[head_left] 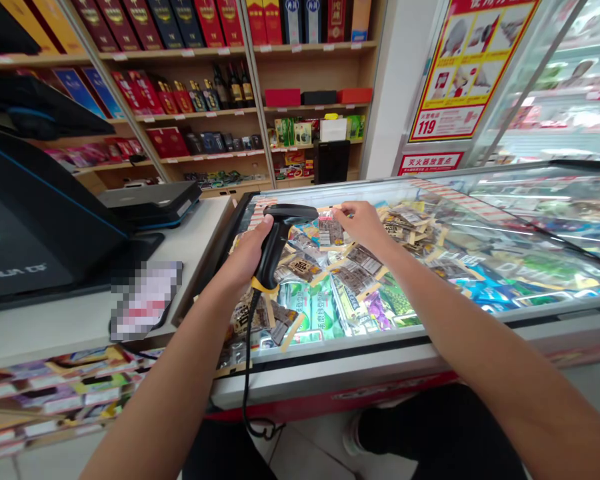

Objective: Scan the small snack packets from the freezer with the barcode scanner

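Note:
My left hand [245,257] is closed around the handle of a black barcode scanner [280,230] with a yellow band and a black cable hanging down. The scanner head points right. My right hand [363,223] pinches a small dark snack packet [331,230] just in front of the scanner head. Both hands hover above the glass lid of a chest freezer [380,347] filled with several wrapped ice creams.
A white counter [55,320] at the left carries a black till screen [25,227], a flat black device [150,200] and a blurred phone [145,300]. Shelves of boxed bottles [180,87] line the back wall. A glass-door fridge [560,87] stands at the right.

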Demonstrator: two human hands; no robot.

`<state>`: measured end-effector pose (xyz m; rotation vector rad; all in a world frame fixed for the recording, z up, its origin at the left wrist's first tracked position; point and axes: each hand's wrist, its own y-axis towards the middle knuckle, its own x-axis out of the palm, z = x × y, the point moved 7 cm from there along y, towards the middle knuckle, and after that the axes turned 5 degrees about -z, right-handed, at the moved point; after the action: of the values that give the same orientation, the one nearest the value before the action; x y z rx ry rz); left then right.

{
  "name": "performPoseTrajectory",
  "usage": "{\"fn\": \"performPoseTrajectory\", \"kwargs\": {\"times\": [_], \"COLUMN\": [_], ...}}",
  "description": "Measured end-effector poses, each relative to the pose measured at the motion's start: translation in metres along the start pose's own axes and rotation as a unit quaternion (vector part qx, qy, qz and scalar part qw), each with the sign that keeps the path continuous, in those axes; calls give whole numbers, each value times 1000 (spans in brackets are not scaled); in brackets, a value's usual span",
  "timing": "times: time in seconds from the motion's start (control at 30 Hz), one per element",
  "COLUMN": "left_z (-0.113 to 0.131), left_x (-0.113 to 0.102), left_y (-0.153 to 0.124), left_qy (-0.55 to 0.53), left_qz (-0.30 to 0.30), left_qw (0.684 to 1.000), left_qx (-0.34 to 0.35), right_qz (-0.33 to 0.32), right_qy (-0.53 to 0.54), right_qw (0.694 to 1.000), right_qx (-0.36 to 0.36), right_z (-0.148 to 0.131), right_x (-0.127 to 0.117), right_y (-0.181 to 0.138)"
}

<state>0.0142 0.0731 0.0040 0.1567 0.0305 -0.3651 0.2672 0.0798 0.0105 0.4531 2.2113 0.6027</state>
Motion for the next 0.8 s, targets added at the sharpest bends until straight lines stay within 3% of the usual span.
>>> {"fn": "performPoseTrajectory", "kwargs": {"times": [0.27,0.33,0.4,0.5,0.57,0.63,0.7,0.8], "left_z": [1,2,4,5,4,2,2,2], "left_x": [-3,-3,-4,-8,-11,-11,-10,-8], "left_y": [1,0,0,1,1,2,1,0], "left_qy": [2,-9,-32,-64,-75,-81,-89,-104], "left_qz": [8,15,25,45,56,61,59,60], "left_qw": [1000,1000,999,997,996,995,994,992], "left_qx": [9,5,2,6,1,-8,-16,-25], "right_qz": [-16,-64,-151,-301,-325,-279,-256,-336], "right_qy": [-18,5,-9,-97,-169,-225,-213,-116], "right_qw": [1000,996,985,947,930,933,941,929], "right_qx": [17,54,77,51,21,-14,-63,-105], "right_z": [-1,5,12,16,13,0,-23,-56], "right_x": [-2,-3,-2,1,1,2,15,53], "right_y": [0,0,-1,-7,-11,-13,-23,-50]}}
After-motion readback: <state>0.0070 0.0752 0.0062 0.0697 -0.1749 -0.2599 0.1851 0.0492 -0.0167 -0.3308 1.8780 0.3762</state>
